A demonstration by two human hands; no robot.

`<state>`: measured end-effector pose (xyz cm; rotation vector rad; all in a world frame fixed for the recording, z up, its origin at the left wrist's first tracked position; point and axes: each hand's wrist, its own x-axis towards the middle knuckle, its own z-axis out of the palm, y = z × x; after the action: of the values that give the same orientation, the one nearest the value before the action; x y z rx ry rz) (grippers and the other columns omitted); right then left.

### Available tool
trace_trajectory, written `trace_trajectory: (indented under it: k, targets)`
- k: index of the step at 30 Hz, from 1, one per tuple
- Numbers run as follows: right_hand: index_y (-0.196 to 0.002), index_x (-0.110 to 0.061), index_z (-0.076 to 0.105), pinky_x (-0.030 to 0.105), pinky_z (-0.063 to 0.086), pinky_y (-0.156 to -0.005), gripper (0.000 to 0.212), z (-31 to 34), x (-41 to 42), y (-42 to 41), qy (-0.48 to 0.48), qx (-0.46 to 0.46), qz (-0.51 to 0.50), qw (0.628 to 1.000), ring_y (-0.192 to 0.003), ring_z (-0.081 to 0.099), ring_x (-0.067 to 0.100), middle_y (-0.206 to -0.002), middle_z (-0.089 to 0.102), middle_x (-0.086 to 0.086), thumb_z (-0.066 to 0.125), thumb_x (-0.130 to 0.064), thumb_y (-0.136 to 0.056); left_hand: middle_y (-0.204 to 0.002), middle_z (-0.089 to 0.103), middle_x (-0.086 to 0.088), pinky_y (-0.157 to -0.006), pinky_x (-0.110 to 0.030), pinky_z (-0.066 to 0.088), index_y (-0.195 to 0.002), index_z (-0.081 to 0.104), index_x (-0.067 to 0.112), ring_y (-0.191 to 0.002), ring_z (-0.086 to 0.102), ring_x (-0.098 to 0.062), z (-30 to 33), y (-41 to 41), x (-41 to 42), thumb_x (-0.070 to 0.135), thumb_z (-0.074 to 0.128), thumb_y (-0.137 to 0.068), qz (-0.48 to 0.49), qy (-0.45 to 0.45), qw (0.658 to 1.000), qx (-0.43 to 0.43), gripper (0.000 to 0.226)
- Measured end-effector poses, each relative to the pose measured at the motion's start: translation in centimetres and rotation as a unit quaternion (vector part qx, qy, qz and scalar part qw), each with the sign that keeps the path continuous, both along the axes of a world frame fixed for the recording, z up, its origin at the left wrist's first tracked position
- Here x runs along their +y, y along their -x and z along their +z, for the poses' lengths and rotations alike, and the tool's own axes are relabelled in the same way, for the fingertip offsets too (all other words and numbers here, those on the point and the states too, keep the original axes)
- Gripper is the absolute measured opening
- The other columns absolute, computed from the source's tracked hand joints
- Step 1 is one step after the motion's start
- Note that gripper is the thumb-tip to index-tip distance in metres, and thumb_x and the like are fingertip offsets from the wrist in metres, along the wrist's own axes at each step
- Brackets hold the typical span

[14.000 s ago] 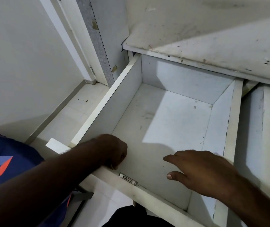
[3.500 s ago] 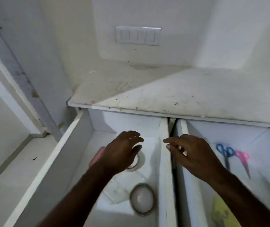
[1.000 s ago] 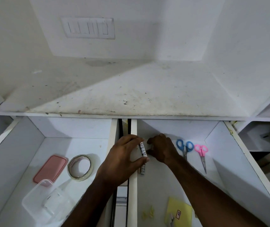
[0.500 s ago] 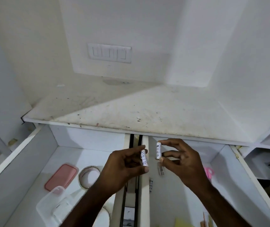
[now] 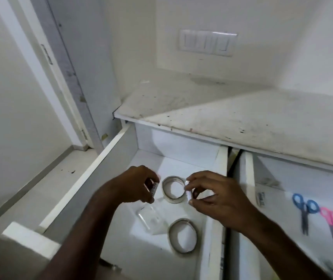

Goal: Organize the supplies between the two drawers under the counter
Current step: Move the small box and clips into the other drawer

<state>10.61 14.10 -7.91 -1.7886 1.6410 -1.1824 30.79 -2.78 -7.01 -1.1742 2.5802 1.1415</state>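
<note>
Left drawer (image 5: pixel 109 150); small printed tubes, lettering unreadable.

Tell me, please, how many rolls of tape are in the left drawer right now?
2: one tape roll lies between the hands toward the back; the other tape roll lies nearer the front. The arms may hide more.

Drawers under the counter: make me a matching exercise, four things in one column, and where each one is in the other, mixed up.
Things:
1. blue scissors
2. far tape roll
3. clear plastic container
4. small white tube

Places:
A. left drawer floor, between the two hands
B. pinched in the right hand
C. right drawer, beside the pink scissors
D. left drawer, between the two tape rolls

Pairs: 1-C, 2-A, 3-D, 4-B
</note>
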Motion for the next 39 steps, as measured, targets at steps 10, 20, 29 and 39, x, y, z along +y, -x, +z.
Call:
trace_trajectory:
  k: [10, 20, 29, 39]
  targets:
    - [-0.123, -0.023, 0.063, 0.030, 0.055, -0.079, 0.046, -3.3, -5.5, -5.4, -0.120, 0.142, 0.040, 0.982, -0.083, 0.066, 0.007, -0.114, 0.063, -0.002, 0.071, -0.015, -0.079, -0.098, 0.071, -0.015, -0.051, -0.024, 0.054, -0.117, 0.064, 0.012, -0.062, 0.068, -0.024, -4.2, -1.5, -0.1, 0.005, 0.074, -0.083, 0.073, -0.004, 0.997, 0.033, 0.037]
    - [-0.131, -0.018, 0.059, 0.033, 0.058, -0.075, 0.049, -5.0, -7.0, -7.3, -0.188, 0.172, 0.047, 0.966, -0.078, 0.071, 0.013, -0.108, 0.069, 0.007, 0.074, -0.016, -0.084, -0.104, 0.072, -0.008, -0.085, -0.026, 0.053, -0.111, 0.071, 0.013, -0.093, 0.068, -0.024, -4.7, -0.9, -0.4, -0.001, 0.055, -0.084, 0.063, 0.114, 0.988, 0.082, 0.034]
    - [-0.100, -0.016, 0.076, 0.016, 0.052, -0.065, 0.013, -0.2, -3.2, 0.2, -0.038, 0.102, -0.128, 0.986, -0.072, 0.070, 0.003, -0.088, 0.074, -0.014, 0.071, -0.012, -0.090, -0.129, 0.061, 0.004, -0.094, -0.035, 0.050, -0.130, 0.060, 0.024, -0.119, 0.055, -0.017, -2.3, 2.7, 2.9, 0.016, 0.056, -0.091, -0.088, 0.238, 0.952, 0.170, 0.040]
    - [-0.094, -0.023, 0.073, 0.038, 0.058, -0.072, 0.011, -2.8, 3.9, 13.2, -0.003, 0.165, -0.434, 0.886, -0.075, 0.071, 0.017, -0.082, 0.075, -0.004, 0.064, -0.016, -0.090, -0.157, 0.030, -0.016, -0.120, -0.047, 0.022, -0.150, 0.034, 0.022, -0.148, 0.022, -0.033, -2.7, 12.6, 11.6, 0.046, 0.033, -0.099, -0.312, 0.342, 0.873, 0.153, 0.056]
